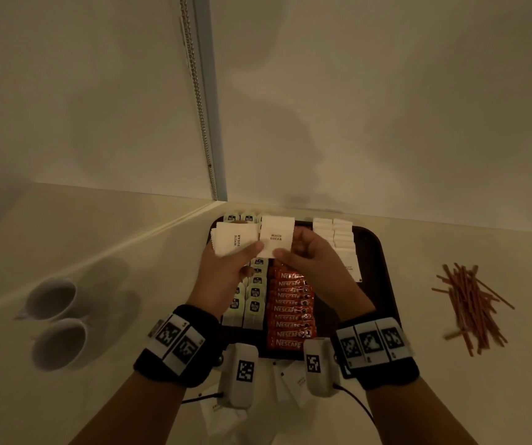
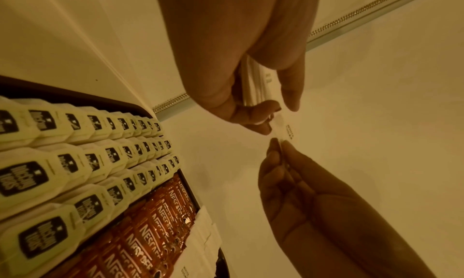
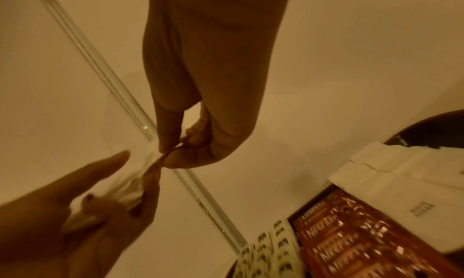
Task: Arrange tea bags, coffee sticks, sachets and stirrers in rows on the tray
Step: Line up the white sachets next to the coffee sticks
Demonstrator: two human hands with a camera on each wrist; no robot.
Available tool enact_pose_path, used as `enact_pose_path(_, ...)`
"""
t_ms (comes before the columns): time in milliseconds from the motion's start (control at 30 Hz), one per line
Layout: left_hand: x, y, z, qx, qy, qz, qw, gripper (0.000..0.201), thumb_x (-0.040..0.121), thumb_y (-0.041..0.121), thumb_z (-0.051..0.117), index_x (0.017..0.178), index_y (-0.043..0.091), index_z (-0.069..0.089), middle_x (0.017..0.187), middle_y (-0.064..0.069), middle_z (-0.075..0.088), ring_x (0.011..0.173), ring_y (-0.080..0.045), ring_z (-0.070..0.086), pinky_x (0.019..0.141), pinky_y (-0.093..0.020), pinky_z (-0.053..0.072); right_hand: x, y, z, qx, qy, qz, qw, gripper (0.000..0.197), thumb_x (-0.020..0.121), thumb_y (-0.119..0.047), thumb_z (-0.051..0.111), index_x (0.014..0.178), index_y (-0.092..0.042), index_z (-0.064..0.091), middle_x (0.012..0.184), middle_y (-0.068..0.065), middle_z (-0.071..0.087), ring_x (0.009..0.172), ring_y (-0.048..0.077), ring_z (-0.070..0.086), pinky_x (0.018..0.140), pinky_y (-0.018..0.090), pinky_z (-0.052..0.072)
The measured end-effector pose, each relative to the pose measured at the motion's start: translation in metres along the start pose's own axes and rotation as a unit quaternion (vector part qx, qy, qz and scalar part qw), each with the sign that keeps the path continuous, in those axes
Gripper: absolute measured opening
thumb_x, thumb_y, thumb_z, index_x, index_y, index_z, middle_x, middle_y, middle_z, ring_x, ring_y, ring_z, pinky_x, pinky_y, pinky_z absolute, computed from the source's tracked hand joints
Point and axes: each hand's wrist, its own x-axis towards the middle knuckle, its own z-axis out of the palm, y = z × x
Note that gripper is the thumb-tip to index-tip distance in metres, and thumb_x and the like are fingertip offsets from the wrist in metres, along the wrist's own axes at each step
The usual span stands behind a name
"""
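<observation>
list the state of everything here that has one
left hand: holds a stack of white sugar sachets above the tray
right hand: pinches one sachet
tray: partly filled
tea bags: in rows on the tray
coffee sticks: in a row on the tray
laid sachets: in rows on the tray
stirrers: loose pile off the tray
cups: on their sides

Glossy foil coffee sticks (image 1: 288, 311) (paper sachets (image 1: 277, 236))
</observation>
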Motion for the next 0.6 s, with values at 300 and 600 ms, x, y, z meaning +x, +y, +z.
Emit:
enact_pose_path(300,0.0,-0.002,-0.002,0.061,0.015,0.045,0.997,0.028,0.079,0.0,0.071,0.098,0.02,0.065,0.094,-0.006,0.071,0.078,-0.018,0.064,0.048,-0.022,0.046,-0.007,0.013,0.011,0.077,0.092,-0.001,0.993,0.017,0.089,-0.011,0.059,0.105,-0.005,0.062,0.098,0.005,0.07,0.085,0.014,0.069,0.07,0.022,0.054)
enact_pose_path(600,-0.002,-0.002,0.001,-0.114,-0.003,-0.066,0.991,0.026,0.094,0.011,0.049,0.119,0.009,0.056,0.117,-0.02,0.062,0.088,-0.027,0.067,0.056,-0.02,0.053,-0.005,0.023,-0.037,0.041,0.181,-0.008,0.983,0.009,0.09,-0.011,0.056,0.095,-0.013,0.063,0.097,0.0,0.069,0.092,0.017,0.066,0.078,0.029,0.055)
